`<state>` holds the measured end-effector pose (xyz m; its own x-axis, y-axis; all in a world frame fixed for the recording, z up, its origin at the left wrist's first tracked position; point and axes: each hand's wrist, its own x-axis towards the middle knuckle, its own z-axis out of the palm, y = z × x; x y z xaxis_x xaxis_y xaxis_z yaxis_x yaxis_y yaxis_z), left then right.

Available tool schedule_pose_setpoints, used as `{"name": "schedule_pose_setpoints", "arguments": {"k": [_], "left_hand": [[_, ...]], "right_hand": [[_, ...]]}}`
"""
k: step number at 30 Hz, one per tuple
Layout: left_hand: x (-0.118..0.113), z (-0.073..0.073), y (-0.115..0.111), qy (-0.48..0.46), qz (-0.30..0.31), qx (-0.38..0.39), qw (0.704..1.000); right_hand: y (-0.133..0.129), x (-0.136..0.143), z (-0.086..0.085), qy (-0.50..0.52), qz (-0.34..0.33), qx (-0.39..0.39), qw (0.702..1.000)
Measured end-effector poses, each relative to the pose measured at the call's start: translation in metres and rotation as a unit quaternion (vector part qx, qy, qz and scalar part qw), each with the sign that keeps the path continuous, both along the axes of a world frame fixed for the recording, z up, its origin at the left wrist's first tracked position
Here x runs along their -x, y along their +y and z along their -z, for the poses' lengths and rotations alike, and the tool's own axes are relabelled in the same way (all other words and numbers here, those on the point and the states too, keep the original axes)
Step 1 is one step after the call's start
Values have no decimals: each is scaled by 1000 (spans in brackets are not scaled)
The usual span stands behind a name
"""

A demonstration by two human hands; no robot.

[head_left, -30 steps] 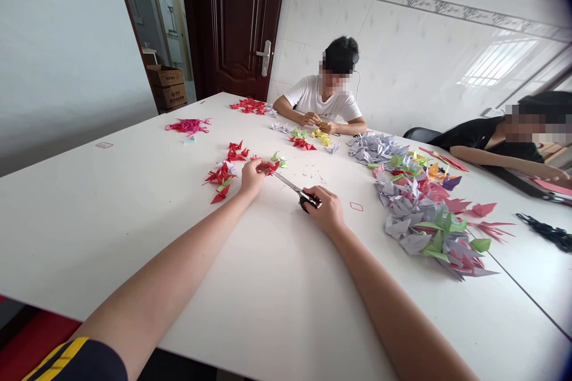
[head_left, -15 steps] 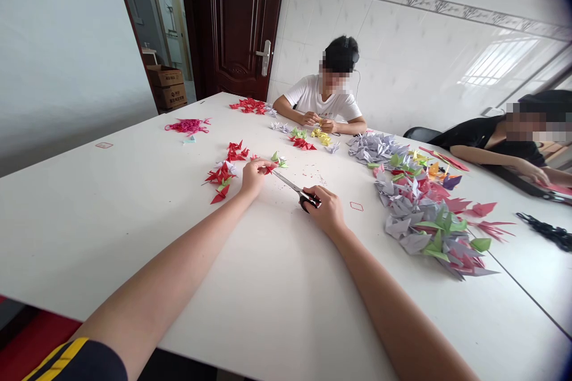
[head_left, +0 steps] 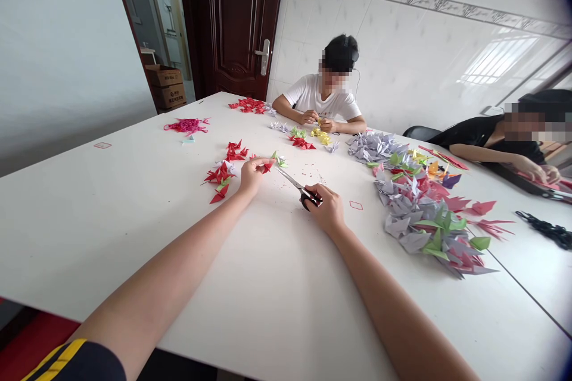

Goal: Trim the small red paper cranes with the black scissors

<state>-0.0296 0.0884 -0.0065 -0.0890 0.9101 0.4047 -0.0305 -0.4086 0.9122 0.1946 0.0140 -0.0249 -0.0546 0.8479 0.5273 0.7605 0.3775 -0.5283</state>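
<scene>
Scissors (head_left: 298,185) now have their tips clear of the red paper crane (head_left: 267,167); half a second ago the tips meet it. Crane sits slightly more toward 9 o'clock with the left hand (head_left: 252,177). Right hand (head_left: 328,209) about the same spot. Person in black (head_left: 487,134) at 2 o'clock: hands shifted, now close together over something pink.

Left: fingers pinching the red crane, thumb side underneath can't be made out. Crane pokes out at 2 o'clock from the middle of that hand, right at the fingertips, partly covered by them, held above the tabletop (head_left: 201,303).

Right: fingers wrapped round the black scissor handles, blades pointing 10 o'clock. Tips just beside the crane, on its 3 o'clock side, not touching. Blade gap too fine to call.

Around it: green-and-white crane (head_left: 280,159) at 1 o'clock of the held one, near. Loose red cranes (head_left: 220,174) at 9 to 10 o'clock of the left hand. Paper scraps (head_left: 320,178) at 12 o'clock of the right hand. Big mixed crane pile (head_left: 413,214) at 3 o'clock, well apart. Person in white shirt (head_left: 324,98) at 12 o'clock, hands on something yellow.
</scene>
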Motion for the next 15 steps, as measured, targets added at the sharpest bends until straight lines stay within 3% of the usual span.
{"name": "schedule_pose_setpoints", "arguments": {"k": [9, 15], "left_hand": [[1, 5, 2, -15, -3, 35, 999], [0, 5, 3, -46, 17, 60, 997]], "right_hand": [[-2, 2, -4, 49, -10, 31, 998], [-1, 0, -8, 209, -67, 130, 967]]}}
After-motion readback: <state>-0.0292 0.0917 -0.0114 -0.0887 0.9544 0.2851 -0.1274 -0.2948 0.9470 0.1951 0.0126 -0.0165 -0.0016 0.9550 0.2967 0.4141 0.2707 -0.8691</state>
